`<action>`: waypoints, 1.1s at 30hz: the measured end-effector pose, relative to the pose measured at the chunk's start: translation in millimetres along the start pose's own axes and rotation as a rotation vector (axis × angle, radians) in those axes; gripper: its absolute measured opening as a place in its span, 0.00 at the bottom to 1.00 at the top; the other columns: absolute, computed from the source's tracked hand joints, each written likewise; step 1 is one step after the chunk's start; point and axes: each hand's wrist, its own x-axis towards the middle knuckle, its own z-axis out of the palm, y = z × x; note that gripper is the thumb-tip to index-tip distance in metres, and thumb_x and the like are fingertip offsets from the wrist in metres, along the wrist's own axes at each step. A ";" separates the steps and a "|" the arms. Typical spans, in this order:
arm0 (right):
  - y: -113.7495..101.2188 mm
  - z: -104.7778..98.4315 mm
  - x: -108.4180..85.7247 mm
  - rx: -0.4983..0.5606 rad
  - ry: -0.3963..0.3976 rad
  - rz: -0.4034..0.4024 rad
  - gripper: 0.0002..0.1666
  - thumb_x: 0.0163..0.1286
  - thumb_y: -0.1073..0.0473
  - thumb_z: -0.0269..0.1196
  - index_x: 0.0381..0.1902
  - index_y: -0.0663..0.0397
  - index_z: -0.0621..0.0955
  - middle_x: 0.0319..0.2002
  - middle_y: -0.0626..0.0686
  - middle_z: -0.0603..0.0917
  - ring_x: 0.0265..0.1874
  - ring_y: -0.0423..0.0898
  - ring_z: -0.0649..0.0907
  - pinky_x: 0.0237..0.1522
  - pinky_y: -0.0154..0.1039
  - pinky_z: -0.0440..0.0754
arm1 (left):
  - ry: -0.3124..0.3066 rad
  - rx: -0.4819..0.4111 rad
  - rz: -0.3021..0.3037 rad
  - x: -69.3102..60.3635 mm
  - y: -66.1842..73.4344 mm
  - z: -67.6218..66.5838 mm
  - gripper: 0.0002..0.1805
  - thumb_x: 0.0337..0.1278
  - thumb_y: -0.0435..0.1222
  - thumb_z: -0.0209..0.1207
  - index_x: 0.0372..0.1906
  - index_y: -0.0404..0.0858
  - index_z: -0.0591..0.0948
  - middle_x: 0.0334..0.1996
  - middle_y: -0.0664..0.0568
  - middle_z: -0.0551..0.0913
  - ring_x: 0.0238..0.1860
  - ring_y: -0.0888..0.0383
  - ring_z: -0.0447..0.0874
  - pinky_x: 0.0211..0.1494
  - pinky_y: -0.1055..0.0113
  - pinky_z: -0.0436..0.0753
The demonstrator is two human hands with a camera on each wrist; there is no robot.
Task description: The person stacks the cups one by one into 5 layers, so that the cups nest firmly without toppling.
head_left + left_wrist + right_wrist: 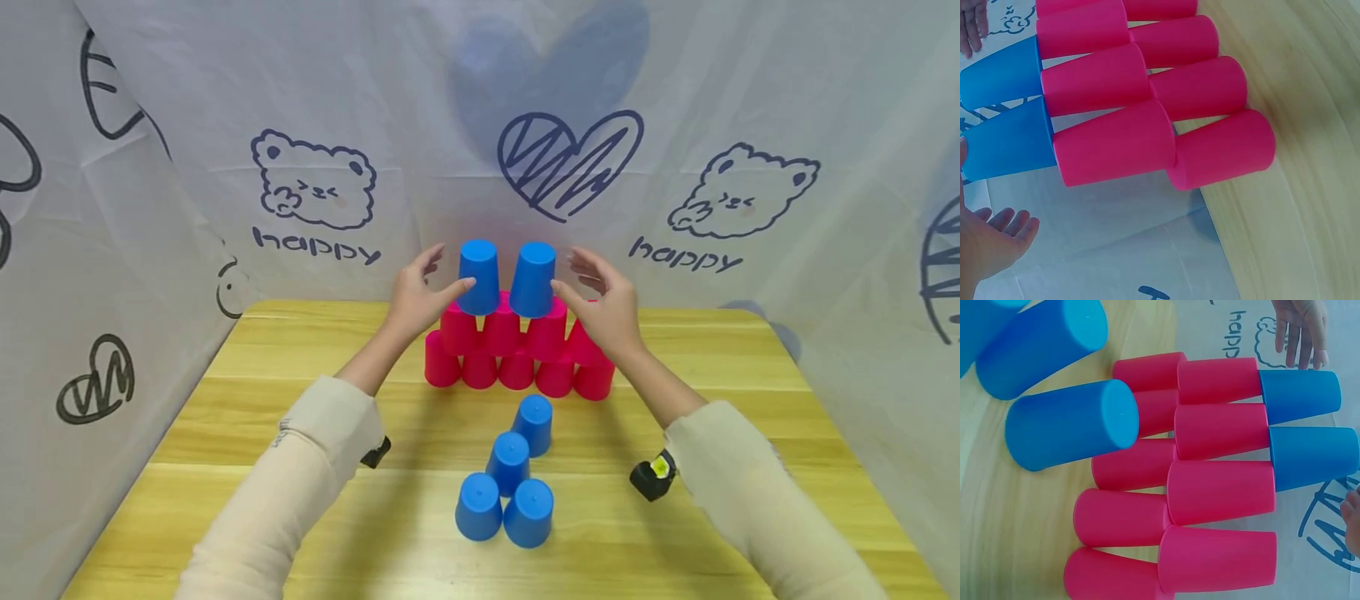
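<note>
Blue Over Pink

My left hand [417, 292] and my right hand [607, 307] are both spread, thumbs beside the left blue cup [478, 271] and the right blue cup [535, 280]; I cannot tell whether either thumb touches. Both cups stand upside down on the upper row of pink cups [502, 335], which rests on a lower pink row [516, 372]. Nearer me, four more blue cups [509, 465] stand on the counter [375, 550].

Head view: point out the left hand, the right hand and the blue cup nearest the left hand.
Left hand [415, 297], head view: middle of the hand.
Right hand [607, 307], head view: middle of the hand.
Blue cup [483, 273] nearest the left hand, head view: middle of its side wall.
</note>
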 end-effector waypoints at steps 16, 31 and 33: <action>4.5 -11.4 -31.5 -0.016 -0.104 -0.012 0.28 0.60 0.63 0.65 0.58 0.61 0.73 0.54 0.60 0.79 0.53 0.56 0.79 0.54 0.51 0.78 | 0.000 0.043 0.011 -23.6 -16.5 -20.1 0.37 0.54 0.42 0.62 0.67 0.35 0.62 0.66 0.42 0.66 0.65 0.44 0.66 0.67 0.53 0.68; 24.3 -6.3 -63.2 0.011 -0.216 0.008 0.28 0.57 0.64 0.66 0.56 0.64 0.74 0.52 0.62 0.80 0.52 0.56 0.80 0.46 0.17 0.74 | 0.006 -0.012 0.007 -49.6 -43.1 -23.9 0.32 0.54 0.40 0.63 0.63 0.34 0.68 0.61 0.42 0.72 0.61 0.45 0.71 0.64 0.52 0.71; 28.2 -5.0 -67.4 0.012 -0.234 0.030 0.28 0.58 0.63 0.66 0.57 0.63 0.74 0.53 0.61 0.80 0.52 0.56 0.80 0.46 0.20 0.75 | 0.007 -0.007 0.007 -52.3 -48.3 -22.3 0.32 0.54 0.40 0.63 0.62 0.33 0.68 0.61 0.41 0.73 0.61 0.45 0.72 0.64 0.52 0.72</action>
